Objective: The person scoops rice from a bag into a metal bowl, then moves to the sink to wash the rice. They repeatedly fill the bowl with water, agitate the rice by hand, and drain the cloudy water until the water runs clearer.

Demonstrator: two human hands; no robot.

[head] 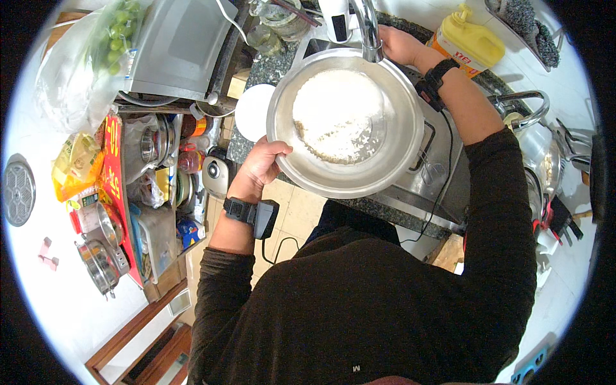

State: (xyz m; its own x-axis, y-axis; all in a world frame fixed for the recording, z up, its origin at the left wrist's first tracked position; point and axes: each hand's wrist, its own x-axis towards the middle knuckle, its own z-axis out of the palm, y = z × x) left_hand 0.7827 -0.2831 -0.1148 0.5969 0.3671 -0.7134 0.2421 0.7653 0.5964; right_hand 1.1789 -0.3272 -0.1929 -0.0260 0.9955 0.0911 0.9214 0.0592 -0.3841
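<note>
A wide stainless steel basin (337, 180) with white rice (337, 110) in it is held over the sink area in front of me. The heap of rice is overexposed at the top, and loose grains lie along its lower side. My left hand (264, 161) grips the basin's left rim, thumb on top of the edge. Just above the far rim hangs a chrome faucet spout (368, 29). My right hand (399, 45) is right beside that spout; its fingertips are hidden behind the metal, so I cannot tell what they hold.
A round white object (255, 113) lies on the granite counter, left of the basin. A wire whisk (431, 168) rests on the steel sink surface (447, 178) at right. Behind my right wrist stands a yellow pump bottle (471, 41). Glass jars (284, 21) sit at the back.
</note>
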